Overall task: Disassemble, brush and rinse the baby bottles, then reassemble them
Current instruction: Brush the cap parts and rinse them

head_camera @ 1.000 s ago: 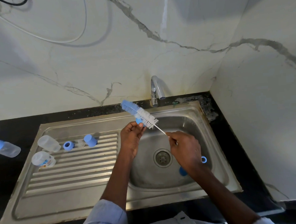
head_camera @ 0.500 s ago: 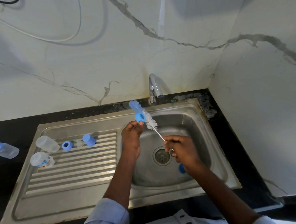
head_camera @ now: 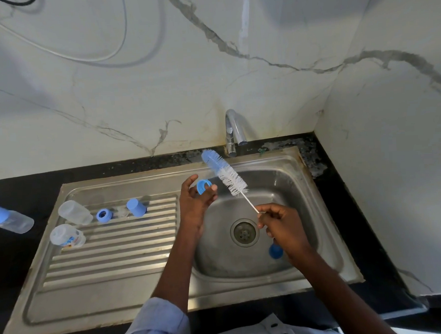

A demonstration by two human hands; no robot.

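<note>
Head view: blue threaded ring [head_camera: 203, 186], bristles-free.

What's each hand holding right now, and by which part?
Left hand pinches a blue bottle ring by its rim. Right hand pinches the bottle brush by the thin white wire handle, just below the bristles.

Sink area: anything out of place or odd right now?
One capped bottle lies on its side on the black counter, left of the sink, apart from the parts on the drainboard. Nothing looks spilled or broken.
</note>
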